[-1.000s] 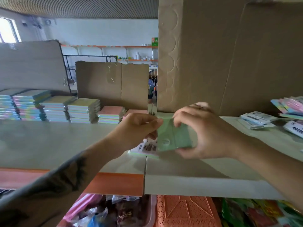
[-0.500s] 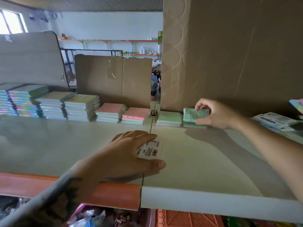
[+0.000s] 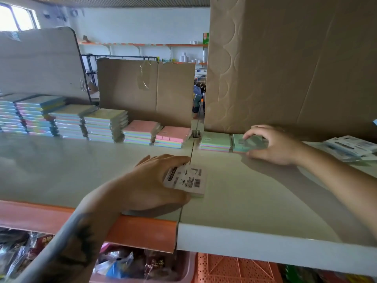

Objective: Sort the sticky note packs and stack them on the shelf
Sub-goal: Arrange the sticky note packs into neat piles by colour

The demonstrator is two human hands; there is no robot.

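Note:
On the pale shelf (image 3: 255, 193), my left hand (image 3: 149, 182) grips a sticky note pack (image 3: 186, 180) lying label side up near the shelf's middle seam. My right hand (image 3: 273, 146) holds a green-topped pack (image 3: 244, 142) on a short stack at the back, beside another green-topped stack (image 3: 215, 141). Left of the seam stand two pink-topped stacks (image 3: 157, 134) and taller stacks of pastel packs (image 3: 67, 117) in a row along the back.
A tall cardboard sheet (image 3: 285, 68) stands behind the green stacks, with a smaller cardboard panel (image 3: 146, 88) behind the pink ones. Packaged items (image 3: 350, 147) lie at the shelf's right. Below the shelf sit an orange basket (image 3: 234, 268) and a pink bin (image 3: 142, 262) of goods.
The hands parted: my right hand carried the green pack to the back stack, and my left hand set the labelled pack down on the shelf. Since half a second ago, little moved.

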